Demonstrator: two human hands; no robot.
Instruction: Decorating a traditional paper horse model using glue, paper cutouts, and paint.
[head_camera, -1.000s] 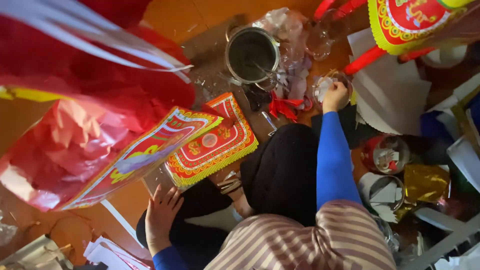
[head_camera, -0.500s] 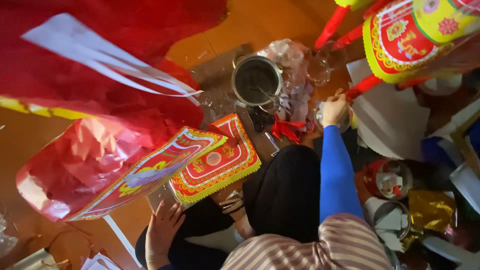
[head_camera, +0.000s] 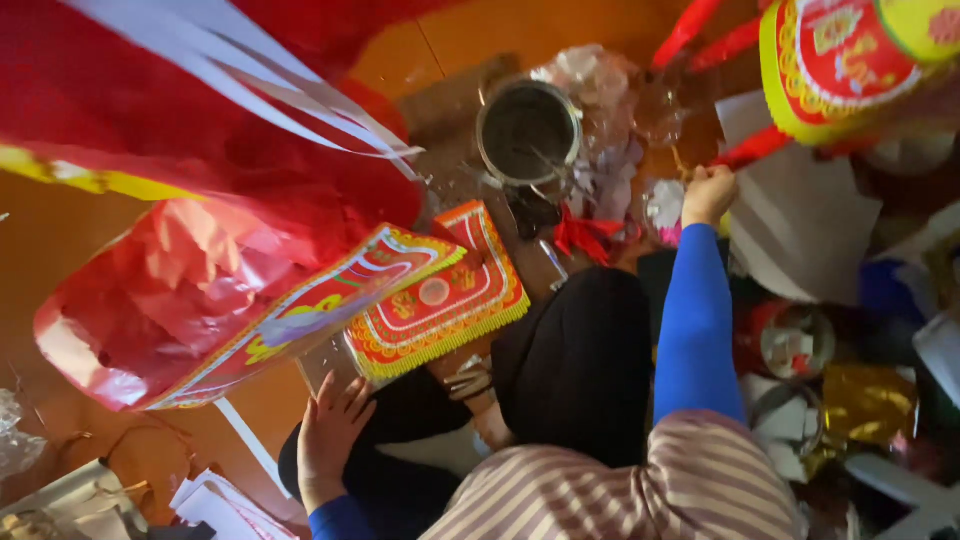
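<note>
Landmark is the round metal pot (head_camera: 528, 132) on the orange floor (head_camera: 60, 235). Right hand (head_camera: 708, 193) sits right of the pot, arm stretched out in a blue sleeve (head_camera: 697, 320), fingers curled shut on something small; cannot tell what, though a red stick (head_camera: 750, 150) ends right at the knuckles. Left hand (head_camera: 330, 432) is well below and left of the pot, open, fingers spread, resting flat on the black-clad knee and holding nothing. The thing nearest the left hand is the red and yellow printed paper panel (head_camera: 440, 300), lying flat just below the pot, fringe edge toward the person. A second long printed panel (head_camera: 300, 320) slants left of it, overlapping crumpled red paper (head_camera: 150, 290). A red and yellow paper drum (head_camera: 840, 60) hangs upper right of the pot. Clear plastic wrap (head_camera: 600, 80) is bunched just right of the pot, a small red scrap (head_camera: 582, 235) below it. Risk, as a judgement: the outstretched right arm crosses cluttered ground, so a sleeve could catch the wrap or the stick and drag the paper drum; thin paper tears easily. Count: one pot, two flat printed panels, one drum, two hands, at least two red sticks.
</note>
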